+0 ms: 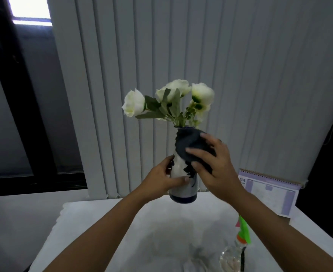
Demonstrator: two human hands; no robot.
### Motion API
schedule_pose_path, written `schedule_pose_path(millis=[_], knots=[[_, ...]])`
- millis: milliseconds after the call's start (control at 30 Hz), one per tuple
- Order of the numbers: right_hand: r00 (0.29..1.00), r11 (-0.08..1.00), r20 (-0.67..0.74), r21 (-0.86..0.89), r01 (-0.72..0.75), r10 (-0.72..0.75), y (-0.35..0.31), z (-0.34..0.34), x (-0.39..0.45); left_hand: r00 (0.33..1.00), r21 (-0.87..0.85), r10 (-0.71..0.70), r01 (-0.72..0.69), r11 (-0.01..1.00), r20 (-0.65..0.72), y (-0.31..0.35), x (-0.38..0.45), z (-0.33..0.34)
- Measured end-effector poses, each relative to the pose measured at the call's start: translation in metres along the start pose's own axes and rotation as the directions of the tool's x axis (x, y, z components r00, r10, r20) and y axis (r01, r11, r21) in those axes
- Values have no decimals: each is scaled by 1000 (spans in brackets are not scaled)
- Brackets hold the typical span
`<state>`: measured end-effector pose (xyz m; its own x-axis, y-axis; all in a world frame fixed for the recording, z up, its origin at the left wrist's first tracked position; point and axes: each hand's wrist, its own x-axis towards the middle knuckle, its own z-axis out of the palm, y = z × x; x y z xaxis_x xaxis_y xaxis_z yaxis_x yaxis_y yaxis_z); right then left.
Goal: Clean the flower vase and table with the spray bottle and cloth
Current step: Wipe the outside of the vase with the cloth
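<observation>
2 hands hold the flower vase point(182, 173) lifted above the far edge of the table point(102, 222).

The left hand point(161, 181) fingers clasp the lower body; the right hand point(212, 163) fingers press a dark cloth point(191, 143) around the neck. Glazed and top-heavy with flowers point(171, 101), it looks slippery and breakable, so grip low. The spray bottle point(238, 250) stands near the table's right edge.

table centre point(161, 222): open | near-right: spray bottle point(238, 250) | far-right: calendar point(269, 193)
</observation>
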<state>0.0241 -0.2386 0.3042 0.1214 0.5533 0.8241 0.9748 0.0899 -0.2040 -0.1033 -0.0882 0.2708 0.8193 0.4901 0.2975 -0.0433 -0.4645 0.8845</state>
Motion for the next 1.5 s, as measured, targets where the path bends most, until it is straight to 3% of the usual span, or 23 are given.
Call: schedule_pose_path(millis=[100, 200, 333, 433, 500, 633, 700, 900, 1000, 1100, 1200, 1333, 1500], knots=[[997, 999, 65, -25, -29, 30, -5, 2, 11, 1000, -20, -8, 8, 1000, 0, 4, 1, 1], [984, 956, 132, -252, 148, -118, -9, 5, 9, 1000, 14, -21, 22, 1000, -8, 3, -1, -3], [812, 768, 491, -371, 522, -315, -13, -6, 25, 998, 52, -57, 57, 997, 2, -9, -5, -4], [689, 673, 647, -353, 651, -327, -23, -7, 41, 997, 47, -77, 76, 996, 4, -12, -6, 3], [686, 630, 659, -399, 667, -309, -28, -5, 49, 996, 47, -85, 86, 995, -15, -11, -6, 6], [885, 696, 425, -577, 428, -192, -24, -11, 59, 996, 10, -90, 90, 996, -30, -8, -5, 7], [941, 779, 310, -553, 296, -137, -18, -8, 45, 997, -1, -75, 75, 997, -25, -7, -6, 5], [902, 917, 419, -310, 249, -104, 0, 1, -10, 997, 17, -81, 81, 997, -1, -13, -9, 1], [958, 950, 284, -289, 122, -36, 14, -3, 10, 996, -2, -85, 85, 996, 41, -10, -9, 3], [988, 990, 103, 61, -125, 119, 17, 1, 19, 997, -24, -65, 66, 998, 52, -1, -7, 5], [921, 829, 63, 413, -376, 386, 6, 26, -15, 998, -54, -41, 43, 998, 49, 1, -4, 4], [759, 580, 164, 550, -600, 630, -9, 61, -85, 1000, -66, -23, 23, 998, 4, 0, -2, 0], [605, 315, 213, 697, -644, 767, -22, 65, -80, 998, -61, -35, 39, 997, 60, 4, 5, 1]])
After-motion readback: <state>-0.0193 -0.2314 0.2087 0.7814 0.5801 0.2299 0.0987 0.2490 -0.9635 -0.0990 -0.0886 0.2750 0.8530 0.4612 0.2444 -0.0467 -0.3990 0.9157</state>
